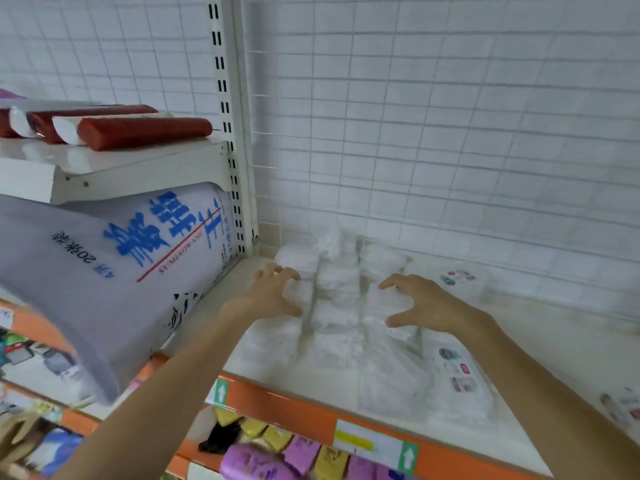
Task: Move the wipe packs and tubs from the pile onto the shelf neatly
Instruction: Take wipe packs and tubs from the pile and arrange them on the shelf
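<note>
Wipe packs [337, 306] on shelf [554, 344], both hands spread over.

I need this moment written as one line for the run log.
left hand: open, at white wipe packs | right hand: open, on packs | shelf: rows forming

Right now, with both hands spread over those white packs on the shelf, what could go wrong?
The white packs sit in uneven rows with gaps, so pressing from the left hand and right hand could topple or skew them. The front packs lie near the orange shelf edge and might slide off. The large grey bag leans nearby and may crowd the left row.
</note>
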Available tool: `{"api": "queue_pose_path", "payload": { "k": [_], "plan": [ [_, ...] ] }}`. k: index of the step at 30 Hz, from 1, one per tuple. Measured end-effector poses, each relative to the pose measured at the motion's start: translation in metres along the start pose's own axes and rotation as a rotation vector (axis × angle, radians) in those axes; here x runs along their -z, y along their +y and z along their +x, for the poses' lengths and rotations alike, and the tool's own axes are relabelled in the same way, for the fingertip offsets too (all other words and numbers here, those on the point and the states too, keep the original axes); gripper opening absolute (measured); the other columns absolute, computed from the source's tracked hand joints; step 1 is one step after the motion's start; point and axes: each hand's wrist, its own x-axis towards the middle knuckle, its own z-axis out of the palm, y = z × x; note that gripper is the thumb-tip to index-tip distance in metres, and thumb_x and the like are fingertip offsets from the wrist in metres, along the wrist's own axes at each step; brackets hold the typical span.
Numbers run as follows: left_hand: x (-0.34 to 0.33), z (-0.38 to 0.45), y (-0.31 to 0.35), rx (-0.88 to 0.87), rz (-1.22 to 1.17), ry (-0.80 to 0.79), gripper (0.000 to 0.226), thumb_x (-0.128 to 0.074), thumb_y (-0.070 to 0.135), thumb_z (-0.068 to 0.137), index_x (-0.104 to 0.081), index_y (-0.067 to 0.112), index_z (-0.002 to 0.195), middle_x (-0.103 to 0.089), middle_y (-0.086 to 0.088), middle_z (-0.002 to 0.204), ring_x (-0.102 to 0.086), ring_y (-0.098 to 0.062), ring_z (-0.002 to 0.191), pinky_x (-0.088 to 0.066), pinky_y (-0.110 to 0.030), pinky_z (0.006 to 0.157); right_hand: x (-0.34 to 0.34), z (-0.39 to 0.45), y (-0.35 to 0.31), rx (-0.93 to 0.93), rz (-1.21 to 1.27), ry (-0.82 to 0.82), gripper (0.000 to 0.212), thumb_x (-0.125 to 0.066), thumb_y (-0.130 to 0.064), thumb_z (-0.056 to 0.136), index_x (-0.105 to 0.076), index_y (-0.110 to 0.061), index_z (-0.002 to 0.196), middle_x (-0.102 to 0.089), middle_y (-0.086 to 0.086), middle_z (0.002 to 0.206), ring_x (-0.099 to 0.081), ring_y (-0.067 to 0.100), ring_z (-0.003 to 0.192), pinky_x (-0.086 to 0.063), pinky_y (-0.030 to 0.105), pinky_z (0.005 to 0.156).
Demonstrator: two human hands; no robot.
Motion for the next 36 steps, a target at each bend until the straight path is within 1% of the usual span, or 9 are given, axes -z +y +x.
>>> {"api": "queue_pose_path", "payload": {
  "k": [8, 13, 16, 19, 23, 27, 29, 32, 36],
  "plan": [
    [0.003, -0.002, -0.002, -0.114, 0.012, -0.045, 0.071, -0.072, 0.042, 0.075, -0.037, 0.032, 0.136, -0.028, -0.002, 0.134, -0.030, -0.023, 0.125, -0.034, -0.039, 0.104, -0.009, -0.011, 0.006, -0.021, 0.151, 0.145, 0.045, -0.074, -0.032, 0.076, -0.053, -0.035, 0.115, -0.045, -0.003, 0.115, -0.047, 0.013, 0.110, -0.036, 0.024, 0.095],
    [0.002, -0.005, -0.006, -0.289, -0.091, 0.123, 0.039, -0.058, 0.043, 0.086, -0.055, 0.021, 0.119, -0.057, 0.001, 0.117, -0.054, -0.016, 0.096, -0.043, -0.026, 0.079, -0.002, -0.021, 0.005, -0.039, 0.372, 0.307, 0.023, -0.062, -0.035, 0.086, -0.056, -0.024, 0.105, -0.057, -0.008, 0.082, -0.052, -0.005, 0.060, -0.037, 0.006, 0.052],
    [0.004, -0.012, 0.005, -0.262, -0.273, 0.132, 0.026, -0.047, 0.041, 0.092, -0.059, 0.019, 0.101, -0.064, -0.002, 0.094, -0.058, -0.012, 0.074, -0.042, -0.024, 0.063, 0.000, -0.023, 0.008, -0.076, 0.482, 0.295, 0.022, -0.056, -0.033, 0.090, -0.055, -0.020, 0.108, -0.063, 0.003, 0.091, -0.062, 0.008, 0.062, -0.043, 0.013, 0.046],
    [0.002, -0.014, 0.015, -0.213, -0.308, 0.144, 0.022, -0.042, 0.037, 0.095, -0.057, 0.024, 0.085, -0.062, -0.002, 0.079, -0.054, -0.019, 0.069, -0.038, -0.026, 0.060, 0.000, -0.022, 0.014, -0.120, 0.544, 0.266, 0.021, -0.052, -0.028, 0.093, -0.049, -0.018, 0.111, -0.066, 0.005, 0.090, -0.063, 0.016, 0.053, -0.044, 0.024, 0.044],
    [0.000, -0.013, 0.024, -0.162, -0.462, 0.056, 0.018, -0.041, 0.031, 0.097, -0.057, 0.022, 0.097, -0.061, 0.003, 0.084, -0.055, -0.008, 0.067, -0.043, -0.018, 0.049, 0.003, -0.025, 0.016, -0.135, 0.597, 0.173, 0.037, -0.062, -0.021, 0.087, -0.039, -0.022, 0.116, -0.062, 0.002, 0.095, -0.056, 0.015, 0.059, -0.041, 0.025, 0.049],
    [-0.001, -0.012, 0.025, -0.142, -0.492, -0.004, 0.012, -0.052, 0.034, 0.092, -0.059, 0.026, 0.097, -0.062, 0.003, 0.097, -0.059, -0.012, 0.083, -0.047, -0.019, 0.062, 0.003, -0.029, 0.019, -0.109, 0.470, 0.078, 0.066, -0.073, -0.006, 0.075, -0.030, -0.022, 0.123, -0.054, 0.001, 0.106, -0.052, 0.010, 0.070, -0.043, 0.019, 0.052],
    [0.003, -0.015, 0.025, -0.152, -0.440, -0.099, 0.031, -0.065, 0.037, 0.083, -0.057, 0.024, 0.110, -0.058, 0.003, 0.108, -0.057, -0.014, 0.096, -0.045, -0.016, 0.072, 0.001, -0.028, 0.019, -0.109, 0.368, 0.111, 0.068, -0.073, -0.007, 0.074, -0.031, -0.018, 0.125, -0.048, 0.007, 0.116, -0.052, 0.013, 0.079, -0.043, 0.018, 0.054],
    [0.007, -0.021, 0.025, -0.155, -0.186, -0.212, 0.071, -0.074, 0.042, 0.072, -0.039, 0.025, 0.132, -0.043, 0.003, 0.123, -0.045, -0.015, 0.112, -0.039, -0.020, 0.087, 0.000, -0.027, 0.018, -0.125, 0.139, 0.130, 0.072, -0.074, -0.021, 0.075, -0.032, -0.015, 0.133, -0.033, 0.000, 0.121, -0.043, 0.013, 0.102, -0.037, 0.020, 0.079],
    [0.004, -0.022, 0.025, -0.131, -0.002, -0.162, 0.075, -0.073, 0.037, 0.073, -0.035, 0.015, 0.134, -0.041, 0.000, 0.119, -0.042, -0.014, 0.106, -0.038, -0.025, 0.090, -0.001, -0.026, 0.015, -0.113, 0.077, 0.110, 0.074, -0.074, -0.030, 0.074, -0.034, -0.018, 0.135, -0.035, -0.003, 0.121, -0.038, 0.012, 0.111, -0.035, 0.023, 0.089]
  ]
}}
